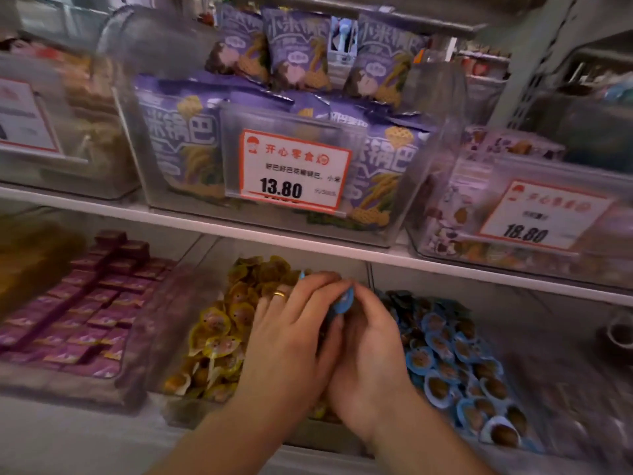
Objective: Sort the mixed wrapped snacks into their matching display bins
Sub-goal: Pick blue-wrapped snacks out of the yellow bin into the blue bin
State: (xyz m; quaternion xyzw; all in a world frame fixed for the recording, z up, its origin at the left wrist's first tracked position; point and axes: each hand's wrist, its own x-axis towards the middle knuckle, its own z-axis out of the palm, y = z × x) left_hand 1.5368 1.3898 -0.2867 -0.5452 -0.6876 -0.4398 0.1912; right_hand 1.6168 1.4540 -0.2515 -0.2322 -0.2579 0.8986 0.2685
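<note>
Both hands meet over the yellow-wrapped snack bin on the lower shelf. My left hand, with a gold ring, lies curled over the yellow snacks and against my right hand. My right hand is curled beside it. A blue-wrapped snack is pinched between the fingers of both hands. Another bit of blue wrapper shows behind my left fingertips. The blue-wrapped snack bin lies just to the right.
A bin of purple-wrapped squares sits at lower left. The white shelf edge runs above the hands. On the upper shelf stand clear bins of purple bags with a 13.80 price tag, and another bin with an 18.80 tag.
</note>
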